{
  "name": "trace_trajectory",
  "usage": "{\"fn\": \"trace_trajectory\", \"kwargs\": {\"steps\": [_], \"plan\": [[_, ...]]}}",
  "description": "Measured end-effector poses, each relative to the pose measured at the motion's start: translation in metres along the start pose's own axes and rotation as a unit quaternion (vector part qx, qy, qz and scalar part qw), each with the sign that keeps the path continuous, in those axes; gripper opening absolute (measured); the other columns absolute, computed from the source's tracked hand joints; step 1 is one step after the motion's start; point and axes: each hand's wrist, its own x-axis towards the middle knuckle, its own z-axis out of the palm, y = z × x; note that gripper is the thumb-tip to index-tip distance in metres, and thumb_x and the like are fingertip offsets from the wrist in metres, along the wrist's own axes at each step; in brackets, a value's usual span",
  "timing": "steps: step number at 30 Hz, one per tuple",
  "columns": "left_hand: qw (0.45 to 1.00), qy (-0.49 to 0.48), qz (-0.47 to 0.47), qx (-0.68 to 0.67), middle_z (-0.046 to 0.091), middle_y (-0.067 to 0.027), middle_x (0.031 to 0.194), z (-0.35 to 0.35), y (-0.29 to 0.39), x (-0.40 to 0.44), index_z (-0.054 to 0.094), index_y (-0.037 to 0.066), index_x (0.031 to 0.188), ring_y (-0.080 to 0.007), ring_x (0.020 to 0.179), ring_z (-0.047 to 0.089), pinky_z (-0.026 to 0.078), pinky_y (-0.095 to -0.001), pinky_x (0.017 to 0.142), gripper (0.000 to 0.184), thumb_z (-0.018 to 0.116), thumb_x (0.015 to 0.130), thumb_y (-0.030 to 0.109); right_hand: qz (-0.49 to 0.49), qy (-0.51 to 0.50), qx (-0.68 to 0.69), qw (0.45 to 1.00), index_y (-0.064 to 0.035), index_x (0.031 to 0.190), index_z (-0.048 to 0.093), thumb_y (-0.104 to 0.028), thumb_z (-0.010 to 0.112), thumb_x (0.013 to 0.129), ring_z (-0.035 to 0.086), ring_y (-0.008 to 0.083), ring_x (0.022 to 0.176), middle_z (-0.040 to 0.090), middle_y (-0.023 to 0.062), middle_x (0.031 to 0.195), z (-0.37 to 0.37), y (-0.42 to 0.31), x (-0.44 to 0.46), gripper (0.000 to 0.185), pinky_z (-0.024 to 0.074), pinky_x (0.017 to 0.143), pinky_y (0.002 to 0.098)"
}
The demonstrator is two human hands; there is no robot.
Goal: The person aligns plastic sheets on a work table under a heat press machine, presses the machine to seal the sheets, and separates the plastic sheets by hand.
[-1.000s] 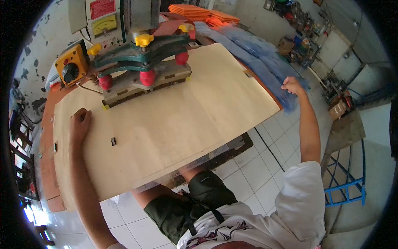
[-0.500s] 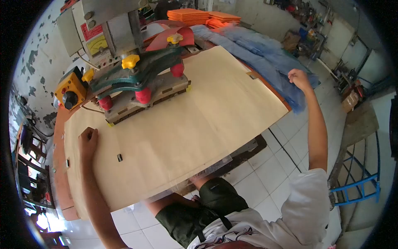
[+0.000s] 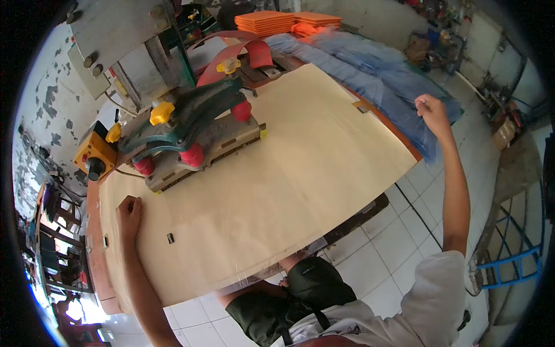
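Observation:
My left hand is closed in a fist on the left part of a large cream sheet that covers the table. Whatever might be inside it is hidden. A small dark block lies on the sheet, right of and below that hand. Above the fist stands a press head with a green frame, yellow knobs and red rubber feet; its metal bar is over the sheet. My right hand is raised at the far right, near blue-tinted clear plastic. Its fingers are closed, and I cannot make out what they hold.
A yellow control box with a black knob stands left of the press. Orange stacks sit at the back beside a curled red sheet. A blue metal frame stands at the right on the tiled floor.
The view has shifted, so most things sit a little lower. The press's upper metal block now covers most of the gauge. Both hands keep nearly the same places and stay closed.

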Motion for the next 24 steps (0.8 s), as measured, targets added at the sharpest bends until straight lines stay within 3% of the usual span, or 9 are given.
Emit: {"fn": "trace_trajectory", "kwargs": {"steps": [14,15,17,18,20,24], "plan": [[1.0,-0.017,-0.022,-0.013,0.049,-0.0008,0.061,0.001,-0.005,0.001,0.057,-0.002,0.075,-0.0075,0.059,0.042,0.036,-0.0261,0.053,0.024,0.058,0.089,0.017,-0.026,0.053,-0.144,0.988,-0.0088,0.093,0.062,-0.019,0.056,0.088,0.064,0.0303,0.071,0.064,0.0129,0.076,-0.004,-0.083,-0.012,0.013,0.0479,0.064,0.0362],[1.0,-0.018,-0.02,-0.005,0.048,-0.0005,0.061,0.0,-0.004,0.001,0.057,-0.002,0.075,-0.0074,0.059,0.042,0.036,-0.026,0.053,0.024,0.057,0.089,0.017,-0.026,0.053,-0.144,0.988,-0.0088,0.093,0.062,-0.019,0.056,0.088,0.064,0.0303,0.071,0.064,0.0129,0.076,-0.002,-0.084,-0.012,0.013,0.0479,0.064,0.0362],[1.0,-0.019,-0.018,0.004,0.048,-0.0002,0.061,-0.001,-0.004,0.001,0.056,-0.002,0.075,-0.0073,0.059,0.042,0.036,-0.0259,0.053,0.024,0.057,0.089,0.017,-0.1,0.099,-0.161,0.977,-0.0062,0.095,0.064,-0.017,0.057,0.089,0.061,0.018,0.06,0.062,0.0084,0.068,0.002,-0.087,-0.013,0.014,0.0445,0.057,0.0304],[0.999,-0.022,-0.023,-0.003,0.047,0.0,0.061,-0.001,-0.002,0.0,0.056,-0.002,0.075,-0.0072,0.059,0.041,0.035,-0.0259,0.053,0.024,0.057,0.09,0.017,-0.1,0.099,-0.161,0.977,-0.0062,0.095,0.064,-0.017,0.057,0.089,0.061,0.018,0.06,0.062,0.0084,0.068,0.002,-0.089,-0.013,0.014,0.0445,0.057,0.0304],[0.999,-0.026,-0.03,-0.01,0.047,0.0002,0.061,-0.001,0.002,-0.002,0.056,-0.002,0.075,-0.0071,0.06,0.041,0.035,-0.0259,0.053,0.024,0.057,0.09,0.017,-0.1,0.094,-0.132,0.982,-0.0094,0.096,0.065,-0.021,0.056,0.088,0.064,0.0303,0.07,0.067,0.0111,0.079,0.002,-0.095,-0.012,0.016,0.0483,0.062,0.0358],[1.0,-0.026,-0.016,-0.007,0.045,0.0002,0.061,-0.001,0.002,-0.001,0.056,-0.002,0.076,-0.0069,0.06,0.039,0.034,-0.0258,0.054,0.024,0.057,0.09,0.017,-0.091,0.088,-0.113,0.985,-0.0087,0.096,0.066,-0.021,0.057,0.089,0.065,0.0267,0.065,0.066,0.0103,0.074,0.002,-0.101,-0.01,0.017,0.0482,0.06,0.0345]]}}
